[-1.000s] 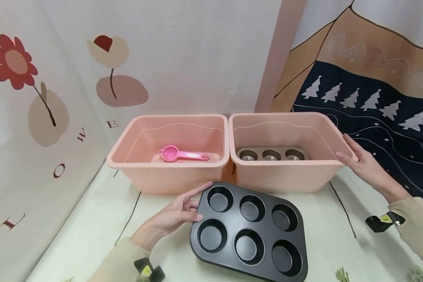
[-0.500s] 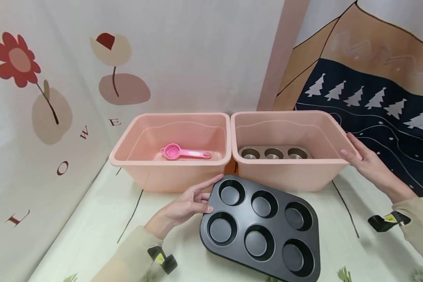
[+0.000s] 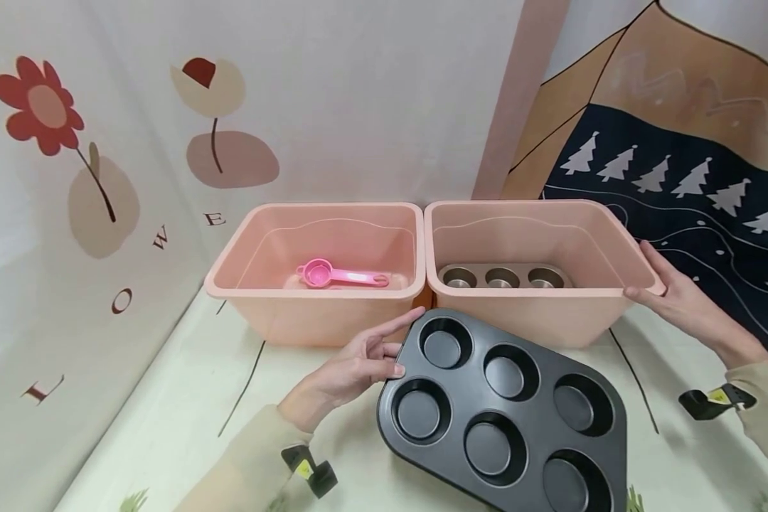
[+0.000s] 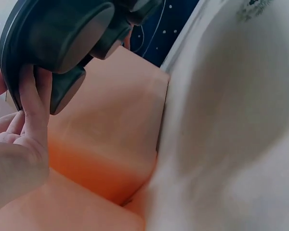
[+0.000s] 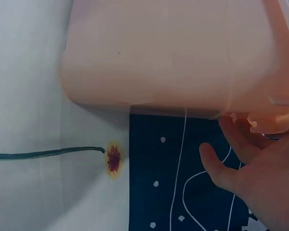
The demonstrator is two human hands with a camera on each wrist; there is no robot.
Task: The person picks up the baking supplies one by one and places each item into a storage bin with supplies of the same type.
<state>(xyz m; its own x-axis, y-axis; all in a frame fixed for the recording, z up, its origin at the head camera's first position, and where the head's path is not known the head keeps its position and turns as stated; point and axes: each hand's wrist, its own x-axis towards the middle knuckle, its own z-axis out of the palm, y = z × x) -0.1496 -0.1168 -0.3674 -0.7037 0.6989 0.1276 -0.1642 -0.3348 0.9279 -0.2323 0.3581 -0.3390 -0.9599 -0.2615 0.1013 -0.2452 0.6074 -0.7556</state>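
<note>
My left hand (image 3: pixel 352 373) pinches the left edge of a dark grey muffin tin (image 3: pixel 444 390), thumb on top and fingers underneath. The tin is held tilted above the table, and the left wrist view shows the undersides of its cups (image 4: pixel 89 36). At the right end of the right pink bin (image 3: pixel 518 313), my right hand (image 3: pixel 694 306) touches the bin just below its rim. Its thumb stands apart from the bin wall in the right wrist view. Inside that bin lies a smaller brown muffin tin (image 3: pixel 515 269), its near part hidden by the front wall.
The left pink bin (image 3: pixel 313 313) stands side by side with the right one and holds pink measuring spoons (image 3: pixel 339 275). A pale cloth (image 3: pixel 185 398) covers the table. Patterned curtains (image 3: pixel 371 99) rise behind the bins.
My left hand has carried the dark muffin tin rightward and slightly up, closer to the right bin. The right hand stays at the bin's rim. The head view has shifted slightly.
</note>
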